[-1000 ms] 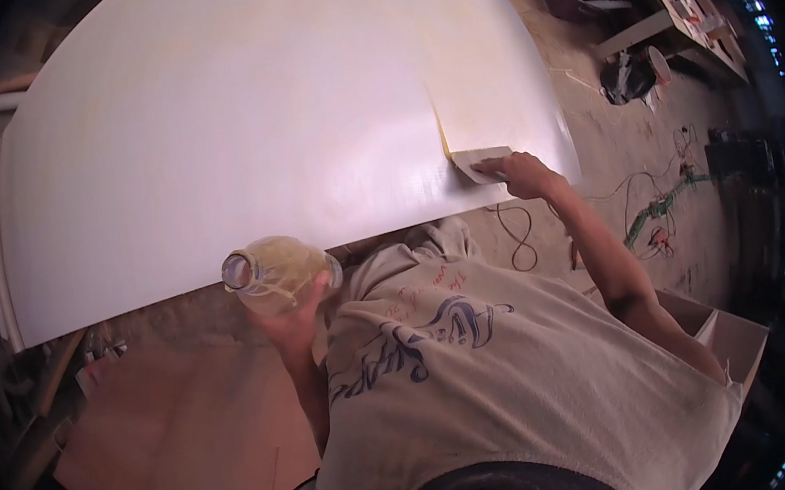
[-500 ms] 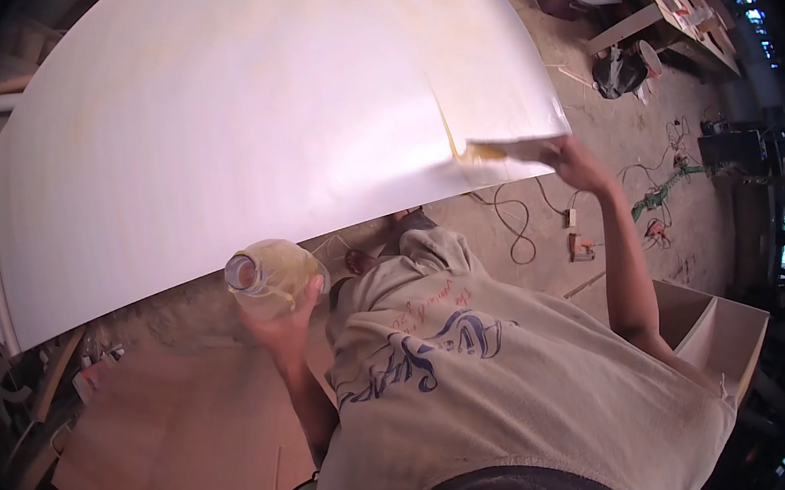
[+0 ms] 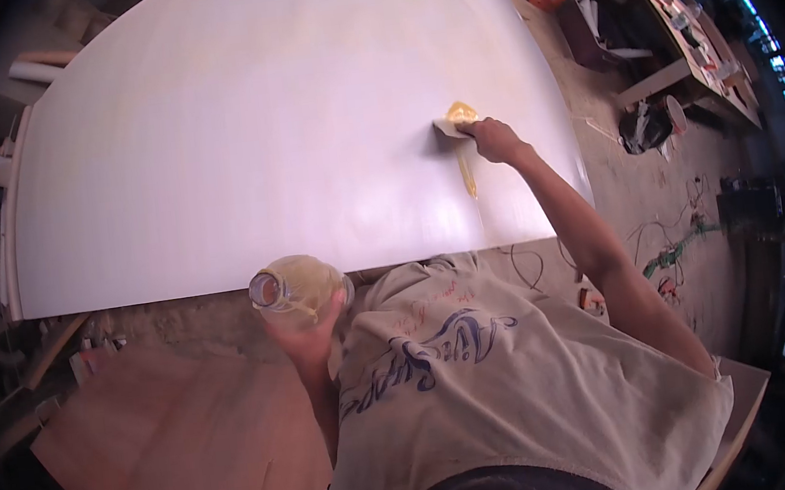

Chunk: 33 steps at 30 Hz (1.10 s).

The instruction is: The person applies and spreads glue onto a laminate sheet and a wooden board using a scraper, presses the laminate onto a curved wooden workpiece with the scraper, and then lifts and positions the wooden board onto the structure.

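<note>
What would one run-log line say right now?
left hand: holds tilted open jar | right hand: holds flat scraper at white sheet | yellow substance: beside scraper, plus streak on sheet

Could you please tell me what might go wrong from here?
The open jar in the left hand is tilted, so it could drip on the shirt beside it. The yellow blob at the spreader in the right hand might spread unevenly. The yellow streak on the white sheet could set before being smoothed.
</note>
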{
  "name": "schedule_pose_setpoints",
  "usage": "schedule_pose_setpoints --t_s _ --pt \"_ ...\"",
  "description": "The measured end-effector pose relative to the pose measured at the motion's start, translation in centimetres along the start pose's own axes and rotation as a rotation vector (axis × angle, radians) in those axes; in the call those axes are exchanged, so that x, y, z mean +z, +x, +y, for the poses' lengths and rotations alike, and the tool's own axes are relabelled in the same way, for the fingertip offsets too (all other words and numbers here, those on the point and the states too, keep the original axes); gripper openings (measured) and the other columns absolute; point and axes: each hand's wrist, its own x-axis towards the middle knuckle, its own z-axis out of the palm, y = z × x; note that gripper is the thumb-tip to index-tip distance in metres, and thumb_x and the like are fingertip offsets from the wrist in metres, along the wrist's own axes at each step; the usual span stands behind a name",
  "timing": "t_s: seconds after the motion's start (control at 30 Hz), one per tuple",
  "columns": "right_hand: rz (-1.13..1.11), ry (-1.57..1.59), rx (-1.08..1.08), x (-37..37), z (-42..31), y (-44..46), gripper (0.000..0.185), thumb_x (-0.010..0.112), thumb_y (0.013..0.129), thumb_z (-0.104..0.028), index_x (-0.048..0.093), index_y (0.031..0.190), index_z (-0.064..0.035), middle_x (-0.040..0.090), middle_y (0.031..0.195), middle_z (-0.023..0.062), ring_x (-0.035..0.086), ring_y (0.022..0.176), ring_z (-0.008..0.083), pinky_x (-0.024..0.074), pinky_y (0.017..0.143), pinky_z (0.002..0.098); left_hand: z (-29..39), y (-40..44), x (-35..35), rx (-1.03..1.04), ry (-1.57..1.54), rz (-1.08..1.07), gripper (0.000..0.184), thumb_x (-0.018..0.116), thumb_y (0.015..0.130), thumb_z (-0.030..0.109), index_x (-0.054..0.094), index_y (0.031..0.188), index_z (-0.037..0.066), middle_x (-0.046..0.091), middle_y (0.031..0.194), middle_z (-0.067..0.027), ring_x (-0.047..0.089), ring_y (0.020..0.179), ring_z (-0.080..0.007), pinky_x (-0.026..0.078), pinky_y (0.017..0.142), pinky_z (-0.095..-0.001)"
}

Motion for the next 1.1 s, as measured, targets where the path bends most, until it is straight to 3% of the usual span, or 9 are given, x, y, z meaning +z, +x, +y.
schedule_pose_setpoints --t_s 0.07,0.13,0.27,0.37,0.47,0.5,0.67,0.97,1.1 --pt "0.074 -0.029 0.034 -1.8 1.0 0.3 0.055 0.044 0.079 0.004 0.058 0.127 -0.0179 0.066 0.098 0.0218 0.064 0.094 0.0378 0.0507 0.084 0.0474 0.0 0.0 0.4 -0.027 -0.021 0.034 0.084 0.089 0.057 0.007 0.043 0.127 -0.002 0.054 0.12 -0.0133 0.056 0.108 -0.0234 0.049 0.091 -0.037" --pt "0.14 0.094 0.202 -4.9 0.8 0.5 0.051 0.043 0.079 0.005 0.06 0.123 -0.0145 0.067 0.097 0.0223 0.064 0.094 0.0385 0.0508 0.084 0.0484 -0.2 0.8 0.5 -0.037 -0.028 0.035 0.083 0.089 0.057 0.006 0.044 0.127 -0.002 0.054 0.12 -0.0132 0.057 0.107 -0.0234 0.049 0.091 -0.0368" --pt "0.063 -0.001 0.404 -1.1 3.7 6.8 0.035 0.05 0.081 -0.011 0.063 0.114 -0.0091 0.067 0.097 0.023 0.065 0.092 0.0391 0.0516 0.083 0.0468 -0.4 1.9 1.2 -0.03 0.014 0.06 0.081 0.089 0.057 0.006 0.046 0.125 -0.003 0.055 0.118 -0.0133 0.058 0.106 -0.0236 0.05 0.09 -0.0372" --pt "0.04 0.097 0.332 -0.4 0.2 8.8 0.036 0.053 0.081 -0.02 0.064 0.114 -0.0104 0.067 0.099 0.0213 0.065 0.092 0.0361 0.0522 0.082 0.0452 0.1 2.4 1.2 -0.043 0.041 0.082 0.08 0.089 0.058 0.006 0.046 0.124 -0.003 0.056 0.118 -0.0133 0.058 0.105 -0.0234 0.05 0.09 -0.0375" --pt "-0.23 0.033 0.066 -2.8 -3.8 5.0 0.04 0.053 0.082 -0.018 0.064 0.12 -0.0168 0.068 0.103 0.0166 0.065 0.095 0.0324 0.0518 0.084 0.0428 0.2 2.5 1.1 -0.023 0.049 0.097 0.08 0.089 0.058 0.007 0.046 0.125 -0.003 0.056 0.118 -0.0132 0.058 0.105 -0.0235 0.05 0.091 -0.0381" --pt "-0.247 0.005 0.031 -2.8 -3.9 3.4 0.048 0.05 0.081 -0.009 0.061 0.125 -0.0257 0.068 0.105 0.0116 0.065 0.097 0.0297 0.0515 0.086 0.0402 0.1 2.5 1.0 0.002 0.055 0.104 0.08 0.089 0.058 0.007 0.046 0.125 -0.003 0.056 0.117 -0.0131 0.058 0.105 -0.0235 0.049 0.091 -0.0383" --pt "-0.292 0.025 0.028 -1.5 -2.4 -2.0 0.062 0.045 0.077 0.005 0.061 0.124 -0.0332 0.067 0.11 0.0089 0.064 0.099 0.0292 0.0508 0.086 0.0396 -0.1 1.9 0.3 0.01 -0.002 0.081 0.079 0.089 0.058 0.007 0.047 0.124 -0.002 0.057 0.117 -0.0127 0.058 0.106 -0.0237 0.049 0.093 -0.0391" --pt "-0.384 0.097 0.045 -0.5 -3.7 -10.1 0.057 0.052 0.078 0.003 0.063 0.122 -0.0327 0.068 0.109 0.0077 0.065 0.097 0.0297 0.051 0.082 0.0409 0.2 -1.0 -1.8 -0.068 0.043 -0.018 0.081 0.09 0.057 0.009 0.046 0.125 -0.002 0.055 0.118 -0.013 0.057 0.106 -0.0228 0.05 0.091 -0.0373" --pt "-0.426 0.097 0.042 0.7 -6.0 -13.1 0.062 0.048 0.072 0.002 0.063 0.122 -0.0328 0.069 0.108 0.0072 0.066 0.096 0.0284 0.0524 0.082 0.0408 0.2 -0.9 -3.1 -0.07 0.107 -0.075 0.082 0.091 0.057 0.012 0.046 0.125 -0.002 0.055 0.118 -0.0127 0.057 0.106 -0.0227 0.05 0.09 -0.0365"
